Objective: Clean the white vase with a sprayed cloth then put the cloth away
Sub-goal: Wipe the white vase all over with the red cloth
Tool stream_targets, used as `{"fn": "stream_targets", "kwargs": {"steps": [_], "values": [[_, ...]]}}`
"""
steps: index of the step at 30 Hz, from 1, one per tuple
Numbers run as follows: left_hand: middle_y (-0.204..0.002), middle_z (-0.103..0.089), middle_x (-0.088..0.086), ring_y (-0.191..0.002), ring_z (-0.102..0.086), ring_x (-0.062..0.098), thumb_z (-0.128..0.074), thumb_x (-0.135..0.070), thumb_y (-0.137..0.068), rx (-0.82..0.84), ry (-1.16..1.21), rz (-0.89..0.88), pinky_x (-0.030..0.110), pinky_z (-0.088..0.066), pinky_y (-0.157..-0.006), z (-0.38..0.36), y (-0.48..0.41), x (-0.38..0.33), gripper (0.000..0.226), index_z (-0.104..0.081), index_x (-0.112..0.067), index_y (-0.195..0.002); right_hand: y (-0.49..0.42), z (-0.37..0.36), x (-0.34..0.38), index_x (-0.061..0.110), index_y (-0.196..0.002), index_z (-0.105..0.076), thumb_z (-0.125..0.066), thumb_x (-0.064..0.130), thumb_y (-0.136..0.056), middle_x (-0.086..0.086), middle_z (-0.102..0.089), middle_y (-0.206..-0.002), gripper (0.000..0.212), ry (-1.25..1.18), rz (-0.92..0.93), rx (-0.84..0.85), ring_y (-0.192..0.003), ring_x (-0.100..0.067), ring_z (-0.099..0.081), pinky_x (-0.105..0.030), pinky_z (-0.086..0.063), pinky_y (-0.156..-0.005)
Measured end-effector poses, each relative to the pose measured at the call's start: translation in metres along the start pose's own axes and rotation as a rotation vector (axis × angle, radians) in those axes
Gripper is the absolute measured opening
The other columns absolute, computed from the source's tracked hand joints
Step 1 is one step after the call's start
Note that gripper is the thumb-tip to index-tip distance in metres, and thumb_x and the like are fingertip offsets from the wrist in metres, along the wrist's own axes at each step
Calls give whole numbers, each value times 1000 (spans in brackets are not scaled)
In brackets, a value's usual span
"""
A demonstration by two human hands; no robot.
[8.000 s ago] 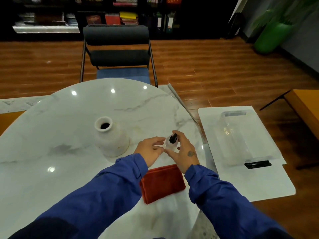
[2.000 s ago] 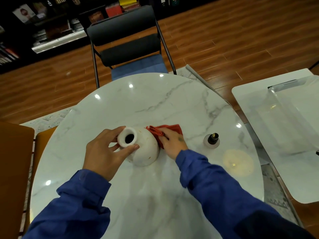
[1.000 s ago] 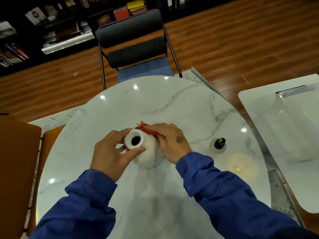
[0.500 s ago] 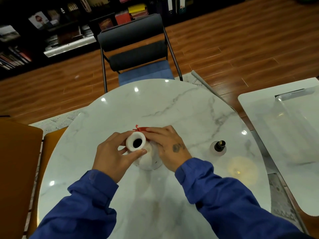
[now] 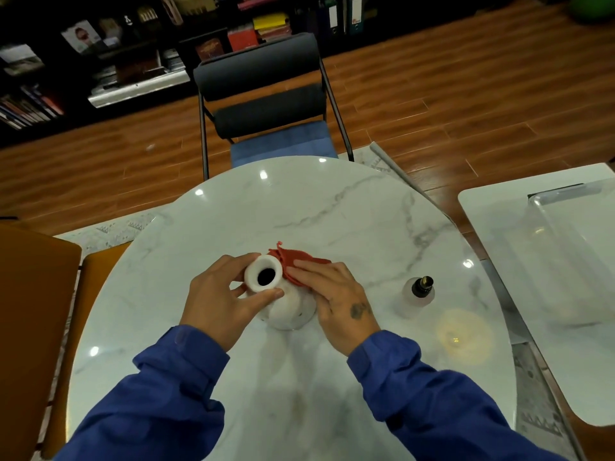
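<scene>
The white vase (image 5: pixel 290 310) stands near the middle of the round marble table (image 5: pixel 332 207), a little toward the near side. Its long axis is close to vertical, and its dark mouth opens upward at the camera. The neck seems to lean slightly left and away from its rounded body, though whether the base sits flat on the table cannot be told. The left grip (image 5: pixel 216 302) grasps the vase's neck just under the rim, with the thumb on the near side and the fingers curled round the far-left side. The right grip (image 5: pixel 336 294) lies with its fingers straight and close together, clenched on nothing, pressing the red cloth (image 5: pixel 298 259) against the far-right shoulder of the vase. The cloth is bunched there, and one crumpled edge sticks up beside the rim on the far side. Both arms wear blue sleeves (image 5: pixel 432 410). A small clear spray bottle (image 5: pixel 418 294) with a black top stands upright on the table to the right of the vase, apart from the right grip. A black chair (image 5: pixel 266 91) with a blue seat is drawn up at the far edge. On the right, a white side table (image 5: pixel 492 221) carries a clear plastic bin (image 5: pixel 572 261), and an orange seat (image 5: pixel 36 311) shows at the left edge.
</scene>
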State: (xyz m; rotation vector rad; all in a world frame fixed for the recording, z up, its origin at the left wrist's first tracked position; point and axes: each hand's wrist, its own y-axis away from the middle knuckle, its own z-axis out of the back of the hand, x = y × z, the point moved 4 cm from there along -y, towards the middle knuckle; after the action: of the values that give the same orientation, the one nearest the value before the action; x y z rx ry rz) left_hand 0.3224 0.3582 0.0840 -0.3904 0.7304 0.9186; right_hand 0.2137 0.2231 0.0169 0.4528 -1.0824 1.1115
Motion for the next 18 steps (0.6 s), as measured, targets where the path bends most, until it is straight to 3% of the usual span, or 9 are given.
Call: {"fn": "stream_targets", "kwargs": {"steps": [2, 5, 9, 12, 15, 18], "values": [[-97, -64, -13, -92, -62, 4, -85, -32, -61, -1, 20, 13, 15, -53, -75, 0, 0, 1, 51, -66, -29, -108, -3, 2, -11, 30, -125, -63, -45, 9, -96, 17, -58, -131, 41, -37, -71, -3, -118, -8, -47, -12, -35, -104], [-97, -64, -14, -91, -61, 0, -86, -32, -60, 3, 20, 19, 13, -52, -74, 0, -1, 1, 51, -66, -30, -107, -28, -3, -9, 37, -128, -60, -40, 16, -100, 18, -60, -128, 40, -56, -188, 111, -115, -5, -46, -20, -37, -105], [-96, -65, -12, -92, -62, 5, -86, -31, -60, 0, 15, 17, 20, -55, -76, 1, 1, -1, 51, -66, -31, -107, -24, -3, 15, 38, -128, -59, -34, 33, -94, 29, -54, -129, 43, -44, -68, 98, -114, 1, -40, -5, -27, -101], [-96, -64, -13, -92, -62, 5, -85, -31, -61, 1, 19, 12, 19, -55, -77, 1, 0, 0, 48, -66, -33, -105, 1, 4, 9, 29, -125, -63, -39, 31, -94, 27, -52, -127, 40, -74, -25, -24, -116, 3, -43, -2, -27, -101], [-97, -64, -12, -92, -62, 4, -85, -31, -61, 5, 13, 19, 16, -53, -75, 1, 0, 0, 50, -66, -29, -107, -6, 4, -11, 30, -125, -63, -44, 13, -97, 22, -58, -127, 38, -69, -137, -2, -116, -8, -50, -13, -37, -102], [-97, -64, -10, -92, -62, 3, -85, -31, -61, 6, -5, 16, 14, -52, -74, 0, 0, -1, 52, -66, -26, -109, -30, -2, -6, 36, -127, -61, -40, 16, -98, 15, -62, -127, 41, -32, -203, 113, -116, -14, -50, -27, -40, -105]]}}
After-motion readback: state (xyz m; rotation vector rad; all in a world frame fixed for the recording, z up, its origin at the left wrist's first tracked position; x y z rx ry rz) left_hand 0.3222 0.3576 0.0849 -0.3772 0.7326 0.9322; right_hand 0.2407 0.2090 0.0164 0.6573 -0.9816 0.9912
